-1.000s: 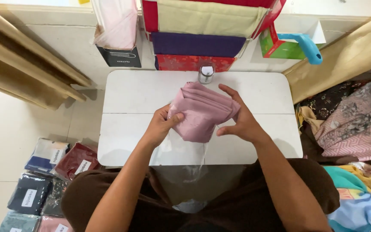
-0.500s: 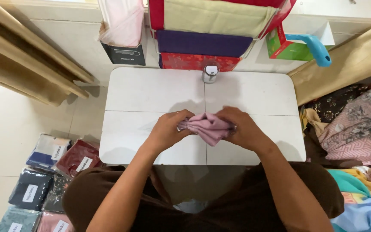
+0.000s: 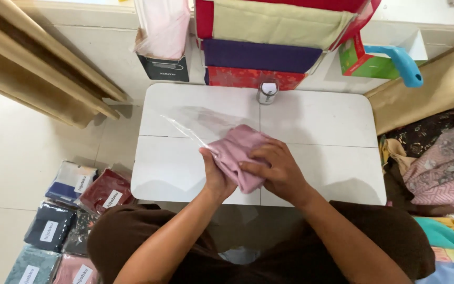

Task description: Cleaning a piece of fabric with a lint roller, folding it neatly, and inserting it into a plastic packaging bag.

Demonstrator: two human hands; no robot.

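A folded pink cloth [image 3: 236,148] lies at the mouth of a clear plastic bag [image 3: 198,123] on the small white table [image 3: 316,126]. My left hand [image 3: 215,173] grips the near edge of the bag and the cloth together. My right hand [image 3: 277,168] lies over the cloth's right side, fingers curled on it. The bag stretches away from my hands toward the far left of the table.
A small silver tape roll [image 3: 267,92] stands at the table's far edge. Behind it are stacked purple and red fabric boxes [image 3: 258,55] and a dark box of bags [image 3: 164,66]. Packed cloths [image 3: 74,210] lie on the floor at left; loose fabrics [image 3: 442,168] pile at right.
The cloth was folded smaller between both hands. Now a clear bag lies spread on the table and the cloth sits at its opening, turned toward the far left.
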